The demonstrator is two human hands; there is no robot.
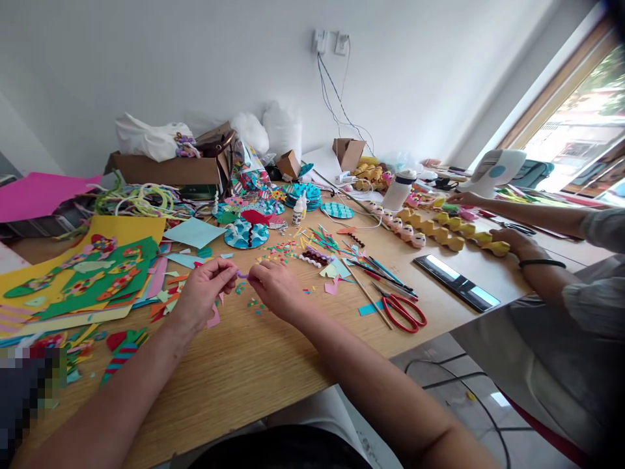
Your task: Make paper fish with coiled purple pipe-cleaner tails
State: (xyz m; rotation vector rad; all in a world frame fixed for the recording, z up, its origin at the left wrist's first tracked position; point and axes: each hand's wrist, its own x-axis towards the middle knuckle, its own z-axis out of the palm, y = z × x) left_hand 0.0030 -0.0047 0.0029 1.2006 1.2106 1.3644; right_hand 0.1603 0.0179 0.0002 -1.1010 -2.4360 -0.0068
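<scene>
Left hand (211, 285) is pinching a purple pipe cleaner (243, 275) at its 9 o'clock end, right hand (274, 285) is gripping around 3, and a red fish (255, 218) is sitting near 12.

This looks like a craft workroom: a wooden tabletop (205, 391) is strewn with paper scraps (332, 285), red-handled scissors (385, 298), glue bottles (297, 213) and yellow egg-carton strips (430, 231). A co-worker (593, 299) shares it at the right, between a plain white wall (195, 58) with power sockets (320, 41) and a tiled floor (434, 384).
</scene>
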